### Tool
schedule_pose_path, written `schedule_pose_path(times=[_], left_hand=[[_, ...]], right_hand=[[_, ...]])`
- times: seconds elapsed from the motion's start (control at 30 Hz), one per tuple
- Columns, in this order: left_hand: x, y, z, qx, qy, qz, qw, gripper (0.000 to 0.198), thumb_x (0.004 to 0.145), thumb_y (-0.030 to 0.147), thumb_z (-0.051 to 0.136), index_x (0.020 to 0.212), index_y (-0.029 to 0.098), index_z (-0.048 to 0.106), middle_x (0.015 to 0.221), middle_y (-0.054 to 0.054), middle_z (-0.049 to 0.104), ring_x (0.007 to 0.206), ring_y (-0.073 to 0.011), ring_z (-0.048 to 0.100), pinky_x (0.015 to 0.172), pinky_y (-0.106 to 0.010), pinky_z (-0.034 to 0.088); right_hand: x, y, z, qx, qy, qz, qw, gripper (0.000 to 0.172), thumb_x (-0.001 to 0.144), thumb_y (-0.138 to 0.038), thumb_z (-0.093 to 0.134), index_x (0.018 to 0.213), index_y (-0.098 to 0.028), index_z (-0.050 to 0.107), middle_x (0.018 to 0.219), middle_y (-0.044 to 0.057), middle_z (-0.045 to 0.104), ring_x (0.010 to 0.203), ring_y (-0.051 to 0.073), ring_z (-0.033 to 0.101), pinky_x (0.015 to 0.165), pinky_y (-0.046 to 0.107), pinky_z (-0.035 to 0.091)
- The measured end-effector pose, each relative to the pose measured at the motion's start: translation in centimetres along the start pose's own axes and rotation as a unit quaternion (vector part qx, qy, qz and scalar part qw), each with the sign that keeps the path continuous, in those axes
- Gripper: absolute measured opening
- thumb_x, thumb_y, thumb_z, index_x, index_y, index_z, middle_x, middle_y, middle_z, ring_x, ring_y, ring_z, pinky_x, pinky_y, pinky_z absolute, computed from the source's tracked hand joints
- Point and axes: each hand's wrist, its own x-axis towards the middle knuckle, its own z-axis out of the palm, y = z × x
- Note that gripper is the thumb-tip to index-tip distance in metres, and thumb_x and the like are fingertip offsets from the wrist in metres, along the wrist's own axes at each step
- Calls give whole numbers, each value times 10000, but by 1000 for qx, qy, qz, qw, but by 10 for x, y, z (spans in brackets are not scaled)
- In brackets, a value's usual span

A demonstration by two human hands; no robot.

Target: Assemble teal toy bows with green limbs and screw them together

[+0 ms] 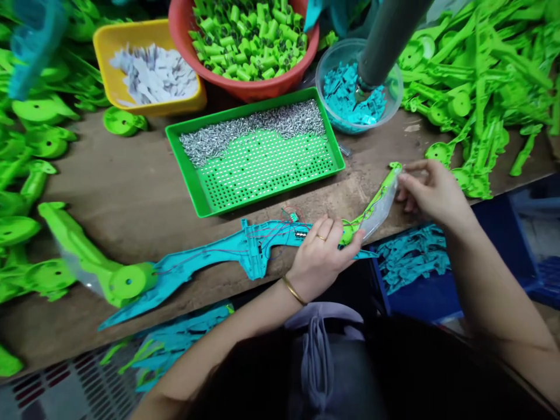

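A long teal plastic toy body [205, 256] with thin red and blue wires lies along the wooden table's front edge. My left hand [321, 256] rests on its right part and grips the lower end of a green and clear plastic piece [376, 204]. My right hand [431, 189] pinches the upper tip of that same piece. A green hub part [126, 283] sits on the teal body's left end.
A green perforated tray [199, 189] holds small metal pins. Behind it stand a yellow bin [105, 41] of white pieces, a red bowl [262, 87] of green tubes and a clear bowl [326, 70] of teal bits. Green parts are piled left and right. A blue crate [503, 245] sits below the table.
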Motion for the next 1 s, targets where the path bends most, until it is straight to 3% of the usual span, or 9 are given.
schedule_pose_path(times=[0.2,0.3,0.37,0.47,0.5,0.57,0.63,0.83,1.0], left_hand=[[-1,-3,2,-1,16,11,1000,532,841,453,638,1300,208,524,1163,-183,615,1100,-312,589,952,-507,499],[-4,-5,5,-10,21,6,1000,502,888,497,546,1259,158,553,1165,-181,625,1104,-300,587,976,-499,492],[-5,-5,6,-18,13,3,1000,494,915,504,488,1214,121,577,1177,-178,629,1114,-290,582,1005,-485,479],[-6,-4,6,-26,6,-1,1000,521,925,507,463,1203,82,578,1182,-185,630,1126,-294,572,1025,-478,464],[-5,-4,5,-27,5,-4,1000,523,925,500,466,1205,72,575,1180,-188,630,1127,-297,570,1027,-477,459],[-4,-3,3,-28,-1,-9,1000,511,925,482,476,1206,67,571,1180,-188,628,1130,-299,564,1028,-477,455],[-2,-2,0,-28,-8,-13,999,492,922,466,488,1204,71,571,1179,-184,627,1125,-296,563,1024,-478,453],[1,0,-2,-14,0,-19,1000,446,896,414,546,1172,66,583,1141,-180,630,1092,-294,578,1010,-462,462],[0,1,-1,-21,5,-23,1000,441,888,395,561,1173,59,583,1138,-181,624,1098,-302,570,1006,-469,463]], right_hand=[[37,1,-7,39,-35,-3,999,255,804,-366,664,941,-214,511,443,-82,528,277,86,425,283,182,277],[37,6,-11,-17,-39,9,999,205,817,-331,644,926,-218,512,462,-68,531,315,106,442,326,213,318],[28,6,-12,-98,3,-19,995,188,812,-312,648,922,-208,537,526,-34,565,413,135,509,413,262,404],[0,1,-3,-224,93,-194,951,187,829,-336,633,945,-197,586,779,53,655,729,206,621,669,365,498],[-11,-1,3,-250,82,-272,926,172,850,-345,609,940,-199,601,880,73,667,840,221,624,754,387,493],[-34,-4,16,-278,-1,-401,873,163,894,-349,552,913,-209,632,1038,82,667,986,229,599,873,407,458],[-51,-5,27,-299,-60,-469,829,176,913,-341,531,911,-222,661,1125,66,659,1052,224,574,950,420,418],[-66,-6,34,-375,-17,-505,777,193,915,-337,539,974,-221,682,1145,32,682,1080,215,556,1054,436,322],[-64,-8,34,-412,-30,-491,767,253,937,-359,494,1000,-204,683,1180,31,674,1088,231,556,1067,470,297]])
